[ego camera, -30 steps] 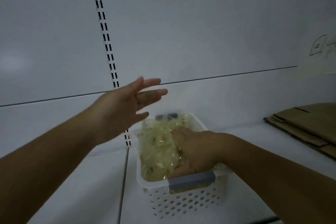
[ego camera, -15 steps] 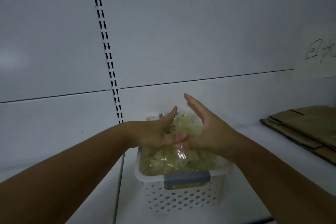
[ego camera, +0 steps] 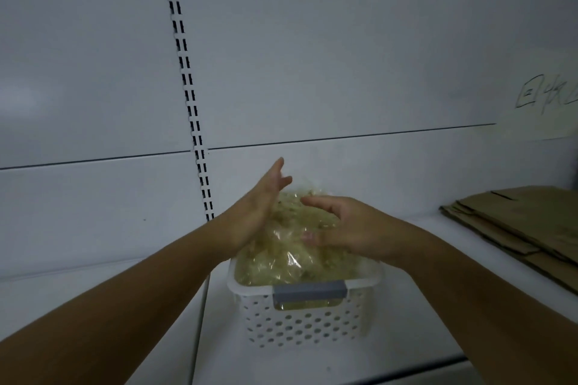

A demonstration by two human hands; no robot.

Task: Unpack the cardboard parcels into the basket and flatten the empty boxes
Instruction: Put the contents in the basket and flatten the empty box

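Observation:
A white perforated plastic basket (ego camera: 300,327) with a grey handle stands on the white shelf, heaped with clear plastic bags of yellowish contents (ego camera: 291,255). Both hands hover over the heap. My left hand (ego camera: 255,212) is on the left side of the bags, fingers straight and pointing up and away. My right hand (ego camera: 347,228) is on the right side, fingers loosely curved over the bags, fingertips close to the plastic. Neither hand grips anything that I can see.
Flattened brown cardboard boxes (ego camera: 528,225) lie stacked at the right end of the shelf. A slotted upright strip (ego camera: 187,94) runs down the white back panel. A paper note with handwriting (ego camera: 544,97) is stuck on the wall at right.
My right hand lifted off the bags in the basket. My left hand came down from the upper left, met the right over the basket, and the two hands have now parted slightly.

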